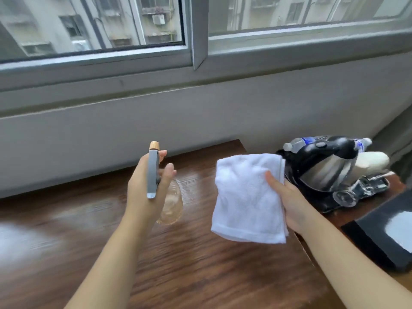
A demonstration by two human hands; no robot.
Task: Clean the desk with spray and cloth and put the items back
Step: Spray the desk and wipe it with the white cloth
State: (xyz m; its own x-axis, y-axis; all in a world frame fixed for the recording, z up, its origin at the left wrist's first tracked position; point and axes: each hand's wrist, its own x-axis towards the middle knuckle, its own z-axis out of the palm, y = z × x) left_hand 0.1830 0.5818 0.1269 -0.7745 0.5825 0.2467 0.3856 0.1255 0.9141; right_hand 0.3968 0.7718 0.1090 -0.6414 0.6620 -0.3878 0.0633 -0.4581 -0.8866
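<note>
My left hand (142, 186) grips a spray bottle (153, 172) with a grey head, a wooden nozzle tip and a clear rounded body, held above the dark wooden desk (189, 275). The nozzle points away from me toward the wall. My right hand (287, 204) holds a folded white cloth (245, 197) up over the desk's right part, thumb on its front face. The cloth hangs free and does not touch the wood.
A steel and black kettle (323, 166) sits on a black tray (361, 192) at the desk's right end, with water bottles (298, 144) and upturned glasses (345, 197) beside it. A black box (379, 233) lies at the right edge. Wall and window run behind.
</note>
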